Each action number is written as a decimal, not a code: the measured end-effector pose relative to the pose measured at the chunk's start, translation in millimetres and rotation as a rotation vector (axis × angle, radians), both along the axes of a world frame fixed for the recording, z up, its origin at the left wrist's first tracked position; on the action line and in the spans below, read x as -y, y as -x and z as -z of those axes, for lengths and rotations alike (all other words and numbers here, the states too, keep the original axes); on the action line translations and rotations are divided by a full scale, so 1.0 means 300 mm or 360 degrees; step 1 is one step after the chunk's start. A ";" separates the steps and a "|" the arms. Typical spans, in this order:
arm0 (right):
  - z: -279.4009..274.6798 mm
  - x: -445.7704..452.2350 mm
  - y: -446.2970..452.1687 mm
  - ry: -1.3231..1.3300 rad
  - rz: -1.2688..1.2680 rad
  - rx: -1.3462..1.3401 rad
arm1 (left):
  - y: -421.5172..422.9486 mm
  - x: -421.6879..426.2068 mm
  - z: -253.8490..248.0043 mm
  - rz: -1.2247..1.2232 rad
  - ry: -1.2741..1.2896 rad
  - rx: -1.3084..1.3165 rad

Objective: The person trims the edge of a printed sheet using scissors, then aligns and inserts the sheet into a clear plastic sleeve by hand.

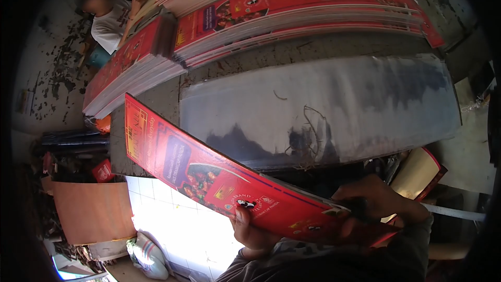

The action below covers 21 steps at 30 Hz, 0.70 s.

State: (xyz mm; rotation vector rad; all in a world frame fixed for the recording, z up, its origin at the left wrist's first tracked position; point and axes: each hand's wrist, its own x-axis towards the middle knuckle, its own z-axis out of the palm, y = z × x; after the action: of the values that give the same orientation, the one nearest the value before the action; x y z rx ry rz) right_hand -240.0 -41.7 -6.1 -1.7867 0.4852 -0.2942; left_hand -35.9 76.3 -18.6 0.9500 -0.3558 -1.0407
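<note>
A long red printed cardboard panel [209, 183] slants across the lower middle, its far left end raised. My left hand [253, 234] grips its lower edge, with the thumb on the printed face and the other fingers behind. At the panel's right end, my right hand [383, 198] is curled at its upper edge; its fingers are dark and partly hidden. Beyond the panel, a stack of clear plastic sheets [334, 104] lies on the worktable [224, 67], with a thin curved strand on top.
Tall stacks of red printed panels [297, 0] fill the table's far side, and another stack [125, 68] stands at its left. A person [107, 18] is at the upper left. Below left are a brown board [94, 211] and a white sack [147, 256] on the floor.
</note>
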 end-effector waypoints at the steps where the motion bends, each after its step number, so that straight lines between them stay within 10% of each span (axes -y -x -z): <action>1: -0.012 0.005 0.000 0.0000 0.0001 -0.0001 | -0.001 0.001 0.000 0.0000 -0.0001 0.0001; 9: -0.033 0.031 0.016 -0.0643 -0.0076 0.0061 | 0.005 0.003 0.002 0.0007 -0.0006 0.0014; 21: -0.033 0.043 0.034 -0.0213 -0.0202 0.0102 | 0.008 0.009 -0.002 0.0040 -0.0025 0.0043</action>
State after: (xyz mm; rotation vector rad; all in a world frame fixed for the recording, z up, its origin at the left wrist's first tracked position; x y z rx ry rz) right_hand -250.3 -54.8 3.9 -1.6644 0.3368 -0.2243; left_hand -38.4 73.5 -18.1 0.9765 -0.3831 -1.0555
